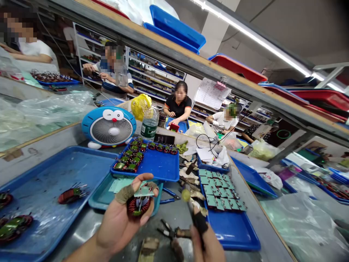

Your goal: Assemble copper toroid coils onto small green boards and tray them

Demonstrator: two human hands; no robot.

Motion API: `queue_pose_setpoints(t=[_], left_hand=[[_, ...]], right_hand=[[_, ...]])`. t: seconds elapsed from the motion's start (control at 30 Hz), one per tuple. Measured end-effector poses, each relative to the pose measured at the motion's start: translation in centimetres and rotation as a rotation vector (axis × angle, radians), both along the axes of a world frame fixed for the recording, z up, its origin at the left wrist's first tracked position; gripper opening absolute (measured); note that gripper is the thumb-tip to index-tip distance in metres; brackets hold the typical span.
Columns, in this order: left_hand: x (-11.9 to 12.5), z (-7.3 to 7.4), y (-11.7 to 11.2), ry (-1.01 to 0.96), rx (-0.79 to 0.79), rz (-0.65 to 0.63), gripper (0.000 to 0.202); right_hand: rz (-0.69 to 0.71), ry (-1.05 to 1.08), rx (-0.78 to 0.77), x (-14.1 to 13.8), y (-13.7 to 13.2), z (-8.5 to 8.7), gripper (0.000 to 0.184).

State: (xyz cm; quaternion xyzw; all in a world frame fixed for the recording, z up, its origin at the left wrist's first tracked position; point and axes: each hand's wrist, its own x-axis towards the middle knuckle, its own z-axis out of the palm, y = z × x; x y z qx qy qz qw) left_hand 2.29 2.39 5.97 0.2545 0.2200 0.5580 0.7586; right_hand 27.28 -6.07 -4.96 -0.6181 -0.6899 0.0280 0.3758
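Left hand [117, 225], lower centre of the frame: fingers curled round a wound coil [134, 210], clamped on it, with a small pale green plate [144, 191] at the coil's top, between thumb and fingers; wrappings on at least two digits. Right hand [209, 243], bottom edge, right of centre: closed round the dark handle of a tool with a rounded yellowish head [186, 194], the head upward and apart from the coil. One large blue tray [89, 163], left of the frame, bearing several loose coils [70, 195]. One smaller blue tray [162, 165], centre, coils [132, 156] along its left and far sides; its near edge above a teal tray [98, 196], partly behind the left hand. One long blue tray [236, 231], right of centre, its far part filled with rows of green-plated pieces [220, 190], its near part bare. Blue-handled pliers [170, 200], between the hands, farther back. Second hand tool [167, 230], jaws spread, on the metal bench top [160, 251] at lower centre. Blue cartoon-faced fan [113, 131] and clear bottle [149, 125], behind the trays, left of centre. Co-workers seated beyond, across the upper half.
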Motion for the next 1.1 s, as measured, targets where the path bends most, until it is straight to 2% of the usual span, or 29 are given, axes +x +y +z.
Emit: queue_pose_setpoints(t=[0.07, 0.13, 0.2, 0.27, 0.37, 0.43, 0.57, 0.67, 0.73, 0.8, 0.9, 0.97, 1.03, 1.1], left_hand=[[-0.3, -0.4, 0.2, -0.019, 0.014, -0.025, 0.036], [-0.5, -0.9, 0.3, -0.046, 0.013, -0.076, 0.044], [-0.7, -1.2, 0.1, -0.054, 0.011, -0.119, 0.054], [-1.0, -1.5, -0.1, 0.018, 0.014, -0.130, 0.056], [-1.6, -2.1, -0.3, 0.210, 0.015, -0.118, 0.053], [-2.1, -2.8, -0.1, 0.309, 0.010, -0.103, 0.060], [-2.5, -4.2, 0.4, 0.484, -0.011, -0.120, 0.068], [-2.8, -4.7, 0.4, 0.538, -0.078, -0.103, 0.066], [-3.2, -4.9, 0.2, 0.532, -0.111, -0.067, 0.066], [-3.6, -5.0, 0.1, 0.502, -0.137, -0.075, 0.065], [-3.8, -5.5, 0.2, 0.478, -0.170, -0.151, 0.074], [-3.7, -5.9, 0.5, 0.498, -0.164, -0.187, 0.082], [-3.4, -6.2, 0.7, 0.528, -0.152, -0.204, 0.081], [-3.1, -6.4, 0.9, 0.547, -0.138, -0.220, 0.073]], right_hand=[[-0.099, -0.275, -0.040, 3.3, 1.4, -0.6, 0.038], [-0.177, -0.369, -0.092, 5.8, 3.0, -1.0, 0.042], [-0.229, -0.414, -0.147, 7.2, 4.3, -1.1, 0.035], [-0.270, -0.452, -0.199, 7.7, 5.1, -1.1, 0.026], [-0.317, -0.479, -0.248, 6.7, 5.7, -0.8, 0.023], [-0.302, -0.476, -0.260, 4.9, 6.3, -0.5, 0.021], [-0.127, -0.439, -0.325, 1.3, 8.0, 0.7, 0.009], [-0.046, -0.386, -0.391, 0.7, 8.2, 2.2, 0.011], [-0.014, -0.353, -0.433, 1.0, 6.8, 2.7, 0.019], [0.021, -0.336, -0.480, 1.0, 4.6, 2.5, 0.029], [0.033, -0.342, -0.534, 0.2, 1.2, 1.3, 0.056], [0.018, -0.352, -0.547, -0.3, 0.2, 0.5, 0.067], [-0.010, -0.365, -0.542, -0.2, 0.7, 0.1, 0.057], [-0.067, -0.395, -0.529, 0.5, 2.5, 0.2, 0.036]])
